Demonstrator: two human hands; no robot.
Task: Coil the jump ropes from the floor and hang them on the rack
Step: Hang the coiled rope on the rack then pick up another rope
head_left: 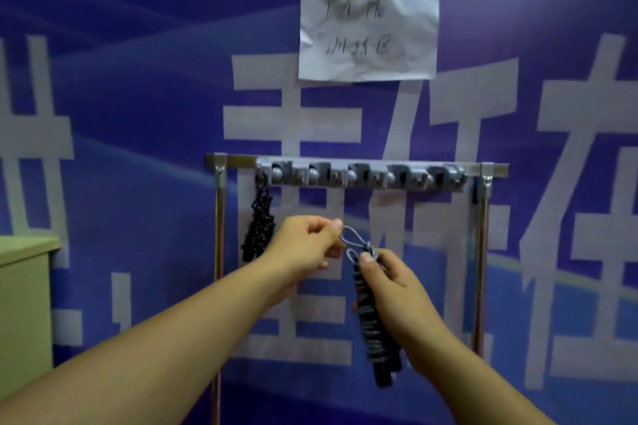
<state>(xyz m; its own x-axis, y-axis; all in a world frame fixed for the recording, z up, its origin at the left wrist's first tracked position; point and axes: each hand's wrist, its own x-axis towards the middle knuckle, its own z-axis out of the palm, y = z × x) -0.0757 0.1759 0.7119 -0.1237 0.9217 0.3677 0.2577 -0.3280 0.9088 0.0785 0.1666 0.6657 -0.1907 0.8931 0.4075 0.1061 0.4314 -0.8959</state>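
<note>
The handwriting on the crumpled paper sign (pixel 368 30) is too smeared to read. The rack (pixel 359 174) runs out of frame below: its left post is crossed by the left forearm, and neither foot shows. Its grey clips blur together, so their shape stays unclear. How the black jump rope (pixel 259 227) at the left end hangs cannot be told. The right hand (pixel 397 290) covers part of the coiled jump rope (pixel 374 328). The beige cabinet (pixel 24 300) is cut by the left edge.
</note>
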